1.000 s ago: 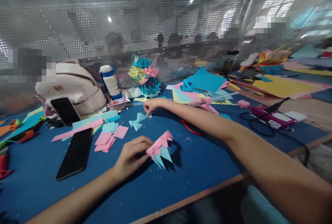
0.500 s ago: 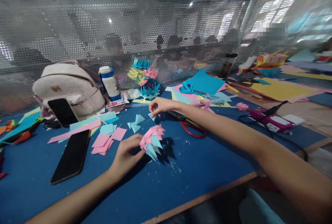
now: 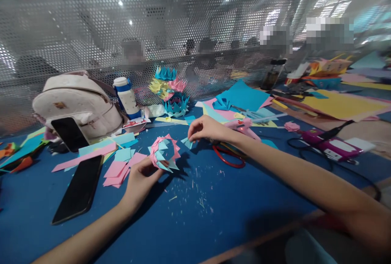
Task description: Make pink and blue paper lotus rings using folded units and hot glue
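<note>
My left hand (image 3: 141, 180) grips the lower edge of a ring of folded pink and light blue paper (image 3: 157, 152), its opening visible and its points facing outward. Just right of the ring, my right hand (image 3: 203, 129) pinches a small light blue folded piece (image 3: 187, 143) between thumb and fingers. A gap separates the piece from the ring. Pink paper squares (image 3: 115, 172) lie in a loose pile left of my left hand, with light blue squares (image 3: 124, 155) beside them.
A black phone (image 3: 80, 186) lies at left; another (image 3: 69, 133) leans on a white backpack (image 3: 76, 97). Behind are a bottle (image 3: 126, 100) and stacked paper flowers (image 3: 171, 89). Red-handled scissors (image 3: 229, 161), a pink glue gun (image 3: 244, 127) and a purple power strip (image 3: 331, 144) are at right.
The paper ring has turned so its opening shows and has shifted left. My right hand has moved right with the light blue piece. Light blue pieces formerly beside the ring no longer show there.
</note>
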Motion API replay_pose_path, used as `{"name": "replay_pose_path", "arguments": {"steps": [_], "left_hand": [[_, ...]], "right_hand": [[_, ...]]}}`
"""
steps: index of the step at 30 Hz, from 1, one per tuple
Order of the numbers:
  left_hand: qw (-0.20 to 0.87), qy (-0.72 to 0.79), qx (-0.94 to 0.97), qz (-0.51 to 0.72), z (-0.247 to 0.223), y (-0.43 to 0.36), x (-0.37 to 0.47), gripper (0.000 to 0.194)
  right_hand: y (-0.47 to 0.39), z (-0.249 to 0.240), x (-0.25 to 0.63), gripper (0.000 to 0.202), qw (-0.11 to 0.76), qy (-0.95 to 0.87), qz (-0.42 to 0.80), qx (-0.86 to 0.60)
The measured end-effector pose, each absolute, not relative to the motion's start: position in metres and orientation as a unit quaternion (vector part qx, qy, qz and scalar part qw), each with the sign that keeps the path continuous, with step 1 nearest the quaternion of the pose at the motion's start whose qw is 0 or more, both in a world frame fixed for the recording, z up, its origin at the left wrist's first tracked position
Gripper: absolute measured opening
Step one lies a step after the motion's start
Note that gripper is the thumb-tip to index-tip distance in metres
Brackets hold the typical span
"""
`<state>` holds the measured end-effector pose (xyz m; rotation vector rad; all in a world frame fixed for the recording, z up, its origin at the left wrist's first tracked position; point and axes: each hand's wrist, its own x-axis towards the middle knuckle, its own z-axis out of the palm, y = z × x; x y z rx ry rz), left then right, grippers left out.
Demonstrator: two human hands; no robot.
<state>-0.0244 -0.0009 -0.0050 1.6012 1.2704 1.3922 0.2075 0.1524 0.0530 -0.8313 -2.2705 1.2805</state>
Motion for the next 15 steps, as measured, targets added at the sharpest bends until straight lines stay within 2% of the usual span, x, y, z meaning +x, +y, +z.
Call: {"name": "replay_pose_path", "arguments": {"steps": [8, 15], "left_hand": [[0.334, 0.496, 0.596, 0.535, -0.003, 0.0, -0.024, 0.01], [0.346, 0.507, 0.58, 0.536, -0.006, 0.0, -0.025, 0.007]], "right_hand": [[0.12, 0.064, 0.204, 0.012, 0.219, -0.819, 0.469, -0.248], [0.108, 0.066, 0.202, 0.006, 0.227, -0.843, 0.431, -0.228]]}}
